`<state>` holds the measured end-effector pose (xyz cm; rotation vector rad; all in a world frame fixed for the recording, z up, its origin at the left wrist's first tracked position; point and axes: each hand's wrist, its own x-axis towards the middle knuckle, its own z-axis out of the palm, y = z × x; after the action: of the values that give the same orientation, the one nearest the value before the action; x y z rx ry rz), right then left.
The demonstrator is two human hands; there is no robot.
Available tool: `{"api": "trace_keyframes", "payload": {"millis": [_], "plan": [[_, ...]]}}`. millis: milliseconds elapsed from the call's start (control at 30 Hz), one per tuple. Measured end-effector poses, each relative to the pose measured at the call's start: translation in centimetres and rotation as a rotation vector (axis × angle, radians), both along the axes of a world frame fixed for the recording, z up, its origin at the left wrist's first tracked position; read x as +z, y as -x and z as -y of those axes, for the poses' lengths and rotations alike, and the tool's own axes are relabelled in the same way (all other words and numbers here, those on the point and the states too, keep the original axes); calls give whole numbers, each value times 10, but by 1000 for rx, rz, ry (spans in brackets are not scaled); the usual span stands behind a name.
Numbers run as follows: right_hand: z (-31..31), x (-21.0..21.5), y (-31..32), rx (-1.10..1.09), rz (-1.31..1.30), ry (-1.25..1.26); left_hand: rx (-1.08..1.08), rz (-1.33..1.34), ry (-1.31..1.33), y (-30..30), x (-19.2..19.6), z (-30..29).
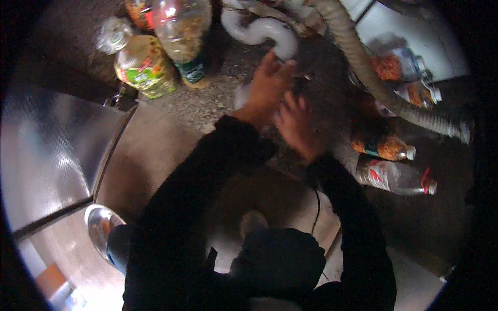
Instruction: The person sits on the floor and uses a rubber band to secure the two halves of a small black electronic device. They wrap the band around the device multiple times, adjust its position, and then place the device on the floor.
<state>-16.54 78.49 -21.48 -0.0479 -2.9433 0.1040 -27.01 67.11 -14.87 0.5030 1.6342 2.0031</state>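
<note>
In the dim space ahead, my left hand (268, 85) reaches forward with its fingers stretched out. Its fingertips meet the lower end of a white curved drain pipe (259, 31) in this view; whether they touch it, I cannot tell. Just behind and to the right, my right hand (295, 124) has its fingers apart, close to the left hand, and holds nothing visible. Both hands are slightly blurred. A pale thing (241, 96) beside the left hand is mostly hidden by it.
A grey corrugated hose (358, 59) runs down to the right. Bottles with orange contents (386, 147) and a clear bottle (394, 177) lie on the right. At the left back stand a large clear bottle (181, 33) and a green-yellow bag (145, 67). A metal bowl (98, 228) is lower left.
</note>
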Motion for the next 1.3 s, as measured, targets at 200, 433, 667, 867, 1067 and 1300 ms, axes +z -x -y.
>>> {"api": "trace_keyframes", "payload": {"millis": [200,433,667,867,1067,1300], "plan": [[-61,-25,133,-341,165,423,-48,318,-368,-3,21,-2],[-55,-89,247,-69,-113,213,-66,555,-515,0,25,-2],[-45,-100,276,81,-112,239,-39,559,-513,0,21,-1],[-6,-68,238,224,-65,349,100,66,13,-9,31,22],[12,-36,133,249,-143,511,1127,-905,436,-1,62,105],[26,-25,85,27,-148,291,1018,-780,489,66,33,104]]}}
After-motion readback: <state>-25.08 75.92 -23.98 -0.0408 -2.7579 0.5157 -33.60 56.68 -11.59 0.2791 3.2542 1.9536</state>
